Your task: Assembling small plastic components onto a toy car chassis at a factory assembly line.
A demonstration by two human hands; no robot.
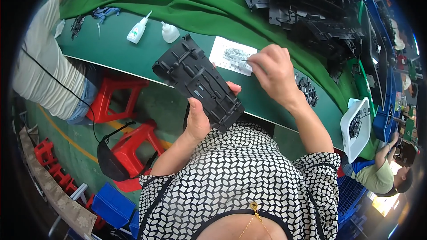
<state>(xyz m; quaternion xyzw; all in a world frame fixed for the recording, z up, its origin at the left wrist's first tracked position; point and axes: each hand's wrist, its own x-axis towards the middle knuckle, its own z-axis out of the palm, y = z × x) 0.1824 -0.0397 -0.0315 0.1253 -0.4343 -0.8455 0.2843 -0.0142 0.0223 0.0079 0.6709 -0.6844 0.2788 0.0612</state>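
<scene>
My left hand (199,122) grips a black moulded plastic housing (200,84) by its lower end, thumb on the near side and fingertips showing at the far edge. The housing is tilted, its ribbed face toward me. Over a white sheet (222,52) on the table, my right hand (272,69) is closed in a pinch. Something small and dark seems to stick out at its fingertips, too small to name. Many tiny dark pieces (235,55) lie on the sheet beside those fingertips.
A white bottle with a long nozzle (138,29) and a squat white bottle (170,32) stand beyond the housing. Black plastic parts (307,13) are heaped on green cloth (200,9). A white bin (356,129) sits right; red stools (133,144) and another person (49,66) are left.
</scene>
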